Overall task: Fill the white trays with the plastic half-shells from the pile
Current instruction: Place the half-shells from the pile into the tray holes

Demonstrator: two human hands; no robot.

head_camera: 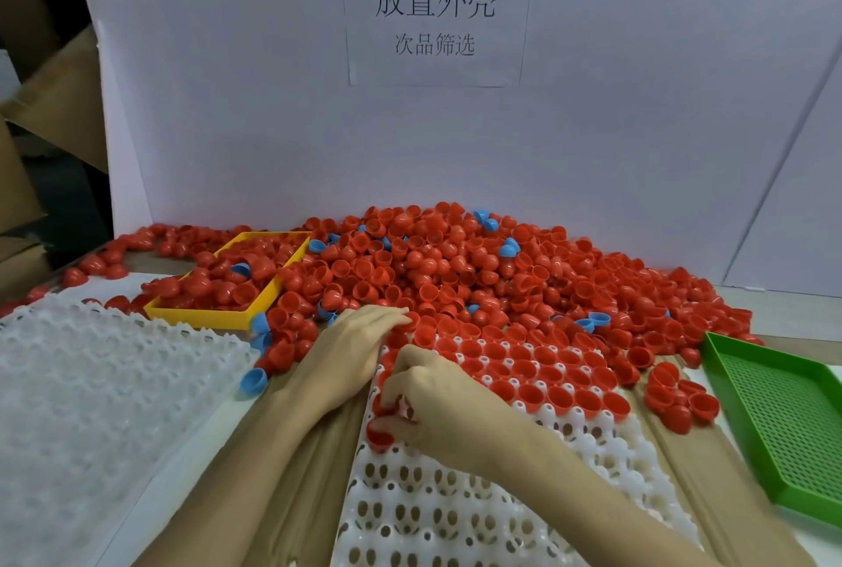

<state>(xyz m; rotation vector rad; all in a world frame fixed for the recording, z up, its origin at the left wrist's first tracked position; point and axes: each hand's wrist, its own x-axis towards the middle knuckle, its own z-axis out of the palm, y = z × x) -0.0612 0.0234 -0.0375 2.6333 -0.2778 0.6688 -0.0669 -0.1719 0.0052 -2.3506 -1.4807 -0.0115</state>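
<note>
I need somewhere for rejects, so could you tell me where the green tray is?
In the head view the green tray sits at the right edge, right of the white tray being filled.

yellow tray (214,316), green tray (774,411) — paper sign (437,10) behind

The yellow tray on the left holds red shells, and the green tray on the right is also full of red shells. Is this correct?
Not quite. In the head view the green tray is empty; red shells lie beside it, not in it. The yellow tray on the left does hold red shells.
</note>
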